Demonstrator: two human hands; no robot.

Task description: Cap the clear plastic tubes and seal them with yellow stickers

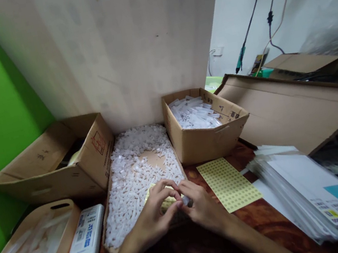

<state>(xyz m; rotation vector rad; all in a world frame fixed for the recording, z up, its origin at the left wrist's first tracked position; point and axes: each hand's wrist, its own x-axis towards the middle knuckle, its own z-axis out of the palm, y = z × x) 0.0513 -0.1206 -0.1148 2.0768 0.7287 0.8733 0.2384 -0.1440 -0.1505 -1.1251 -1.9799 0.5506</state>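
Note:
My left hand (158, 206) and my right hand (200, 203) meet over the near end of a shallow cardboard tray (153, 159) that holds many small white plastic pieces (128, 194). The left thumb and index finger are pinched together at the tips; what lies between them is too small to make out. A small translucent white plastic piece (187, 201) shows in the closed fingers of my right hand. Behind and under the left fingers is a yellow sticker sheet (167, 203), partly hidden. Another yellow sticker sheet (227, 181) with rows of small round stickers lies right of my right hand.
A cardboard box (209, 141) of translucent plastic tubes (191, 111) stands behind right. Another box (57, 181) is at left, above an oval container (63, 206) with plastic bags. A white power bank (84, 241) lies beside the tray. Stacked packaged sheets (308, 193) are at right.

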